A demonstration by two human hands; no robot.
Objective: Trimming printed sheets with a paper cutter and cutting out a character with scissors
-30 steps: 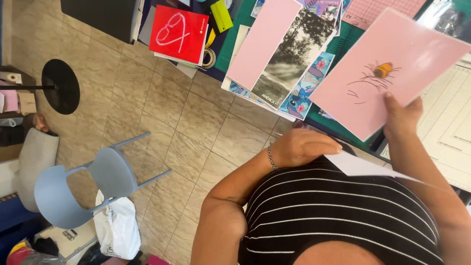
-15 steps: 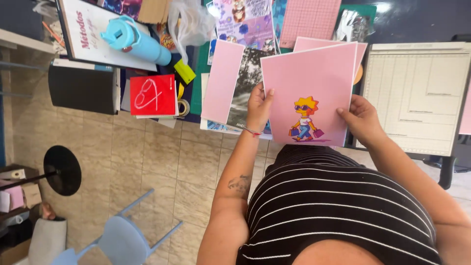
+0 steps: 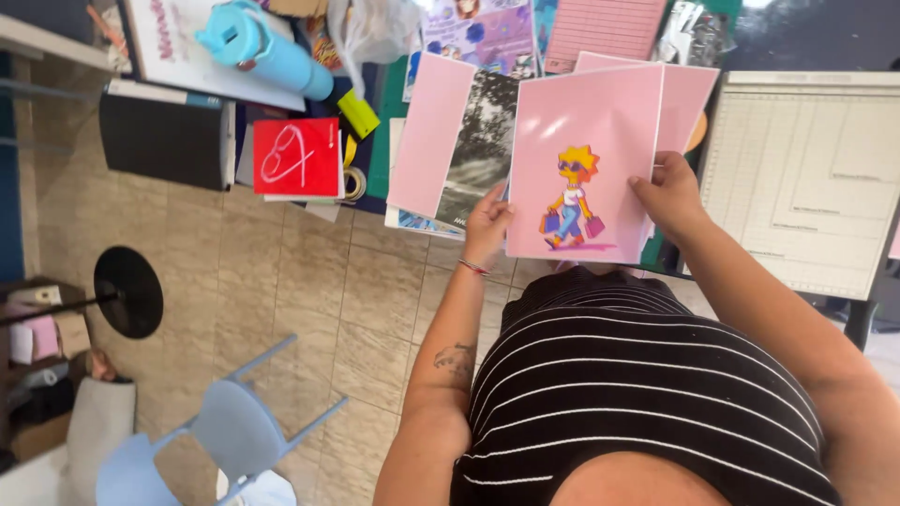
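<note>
I hold a pink sheet (image 3: 581, 122) printed with a cartoon figure carrying bags, upright over the table edge. My left hand (image 3: 487, 225) grips its lower left edge. At the sheet's right edge my right hand (image 3: 667, 192) pinches it together with a second pink sheet (image 3: 689, 94) behind. A further pink sheet (image 3: 431, 131) and a black-and-white photo print (image 3: 483, 150) lie on the table just left of it.
A large white cutting mat (image 3: 802, 178) lies at the right. On the table's left are a red card with a white heart (image 3: 296, 156), tape roll (image 3: 353, 184), blue bottle (image 3: 262, 47) and black folder (image 3: 167, 141). A blue chair (image 3: 230, 431) stands on the tiled floor.
One second ago my right hand alone held up a different pink sheet with a small insect drawing. Now both hands hold the cartoon-figure sheet, and the view has swung to face the table.
</note>
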